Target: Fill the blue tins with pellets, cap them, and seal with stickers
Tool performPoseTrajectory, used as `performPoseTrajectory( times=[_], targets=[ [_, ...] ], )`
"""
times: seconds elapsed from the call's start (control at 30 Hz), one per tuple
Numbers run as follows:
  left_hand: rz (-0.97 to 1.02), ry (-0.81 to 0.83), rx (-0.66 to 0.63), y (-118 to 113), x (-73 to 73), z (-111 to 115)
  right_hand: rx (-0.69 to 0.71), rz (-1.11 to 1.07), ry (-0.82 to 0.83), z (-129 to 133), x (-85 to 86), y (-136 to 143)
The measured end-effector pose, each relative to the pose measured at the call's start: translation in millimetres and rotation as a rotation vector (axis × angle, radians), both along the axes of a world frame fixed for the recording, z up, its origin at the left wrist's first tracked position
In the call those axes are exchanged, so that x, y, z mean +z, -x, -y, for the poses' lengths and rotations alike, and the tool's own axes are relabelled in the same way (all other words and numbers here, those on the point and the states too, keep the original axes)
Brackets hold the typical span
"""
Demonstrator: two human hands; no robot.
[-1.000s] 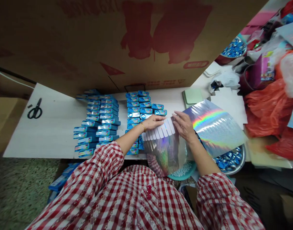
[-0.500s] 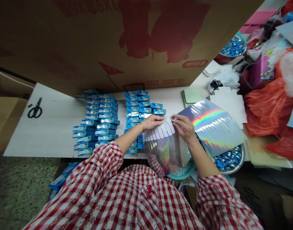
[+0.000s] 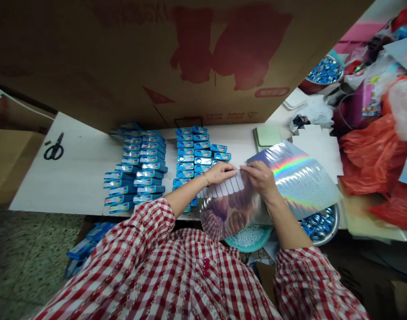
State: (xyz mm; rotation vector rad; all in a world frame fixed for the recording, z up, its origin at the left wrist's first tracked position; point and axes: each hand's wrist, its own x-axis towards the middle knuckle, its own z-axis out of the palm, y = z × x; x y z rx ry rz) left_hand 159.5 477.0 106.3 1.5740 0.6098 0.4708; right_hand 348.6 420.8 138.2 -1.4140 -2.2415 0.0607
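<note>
My left hand (image 3: 221, 173) pinches the top edge of a mirror-like silver sheet (image 3: 220, 211), which has a row of white rounded strips (image 3: 229, 186) along that edge. The sheet hangs over the front of the table, tilted toward me. Close beside it, my right hand (image 3: 261, 178) has thumb and forefinger pressed together at the sheet's top right corner; what is between them is too small to make out. Another holographic sheet (image 3: 300, 178), with a rainbow sheen, lies to the right. Rows of small blue boxes (image 3: 185, 158) stand left of my hands.
A big cardboard box (image 3: 123, 66) walls off the table's back. Below the sheets are a teal basin (image 3: 268, 238) of white bits and a metal bowl (image 3: 337, 222) of blue-silver pieces. Scissors (image 3: 54, 150) lie far left; red plastic bags (image 3: 366, 151) crowd the right.
My right hand's fingertips have come in against the left fingertips at the sheet's edge. The silver sheet has shifted and tilted, uncovering more of the teal basin.
</note>
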Motion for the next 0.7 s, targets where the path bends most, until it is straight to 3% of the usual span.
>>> performPoseTrajectory(
  times=[0.13,0.27,0.4,0.47,0.57,0.7],
  targets=[
    [0.033,-0.034,0.023,4.0,0.4,1.3,0.100,0.217,-0.136,8.6,-2.7,-2.2],
    [0.033,0.012,0.012,12.0,3.7,2.5,0.176,0.184,-0.170,12.8,-12.4,-3.3],
    [-0.004,0.025,0.040,10.8,-5.1,-2.4,0.129,0.109,-0.092,16.4,-13.9,0.3],
    [-0.064,-0.036,0.113,5.8,-14.9,-10.7,0.068,0.066,-0.044,21.3,-3.3,4.3],
    [-0.247,-0.148,0.217,-2.9,-29.1,-27.6,-0.075,-0.067,0.016,34.7,27.5,15.5],
    [-0.353,-0.212,0.492,1.1,-33.6,-33.3,-0.313,-0.334,0.139,53.3,62.1,43.3]
  ],
)
